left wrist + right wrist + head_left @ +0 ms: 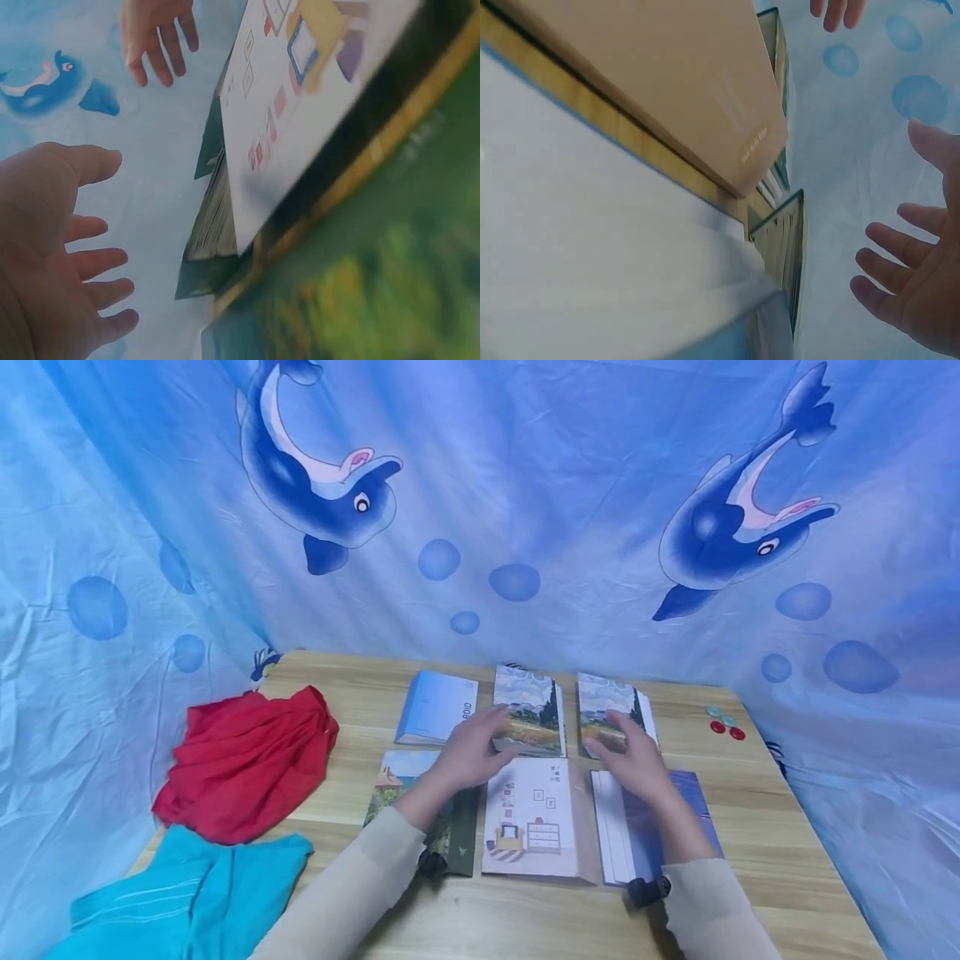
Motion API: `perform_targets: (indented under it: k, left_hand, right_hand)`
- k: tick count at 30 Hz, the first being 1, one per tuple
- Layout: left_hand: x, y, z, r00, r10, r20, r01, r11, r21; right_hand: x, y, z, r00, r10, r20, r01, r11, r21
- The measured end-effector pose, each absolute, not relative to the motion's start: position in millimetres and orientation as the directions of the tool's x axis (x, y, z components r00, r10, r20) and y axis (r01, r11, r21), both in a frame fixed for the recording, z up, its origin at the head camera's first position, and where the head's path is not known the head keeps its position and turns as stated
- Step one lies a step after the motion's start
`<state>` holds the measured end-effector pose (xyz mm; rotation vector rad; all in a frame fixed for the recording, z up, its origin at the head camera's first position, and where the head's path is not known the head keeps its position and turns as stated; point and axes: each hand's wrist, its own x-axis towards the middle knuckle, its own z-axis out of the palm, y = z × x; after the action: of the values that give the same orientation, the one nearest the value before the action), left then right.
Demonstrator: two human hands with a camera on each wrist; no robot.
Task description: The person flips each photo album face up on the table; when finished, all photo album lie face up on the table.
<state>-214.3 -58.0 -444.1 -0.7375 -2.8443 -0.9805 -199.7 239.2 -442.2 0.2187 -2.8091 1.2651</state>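
Observation:
My left hand point(474, 747), thumb and fingers spread, is over the back middle book point(534, 693), whose cover shows a landscape painting. Nothing is in its grasp. A matching landscape book point(603, 693) lies at the back right, partly covered by my right hand point(637, 762), also spread and holding nothing. In the left wrist view, the fingers point(105, 259) stand apart from the books. Nearest me are a green painting book point(461, 827), a pale book with a room drawing point(525, 810) and a purple-blue book point(693, 789). A light-blue book point(437, 703) lies at the back left.
A crumpled red cloth point(247, 764) and a teal cloth point(202, 885) lie on the left of the wooden table point(465, 914). Small red discs point(737, 734) and teal discs point(713, 712) are at the back right. A blue dolphin-print curtain point(570, 510) hangs behind.

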Motion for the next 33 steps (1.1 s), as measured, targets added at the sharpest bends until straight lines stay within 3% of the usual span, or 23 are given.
perform_targets:
  k: [15, 33]
  left_hand:
    - [-175.4, -110.9, -453.1, -0.906, 0.356, 0.227, 0.420, 0.703, 0.574]
    - [-120.6, -149.9, -480.3, -0.949, 0.293, 0.120, 0.276, 0.583, 0.764]
  right_hand:
    - [-185.0, 207.8, -453.1, -0.959, -0.196, 0.203, -0.282, 0.668, -0.688]
    - [-153.6, 163.8, -457.2, -0.921, -0.328, 0.209, -0.378, 0.624, -0.684]
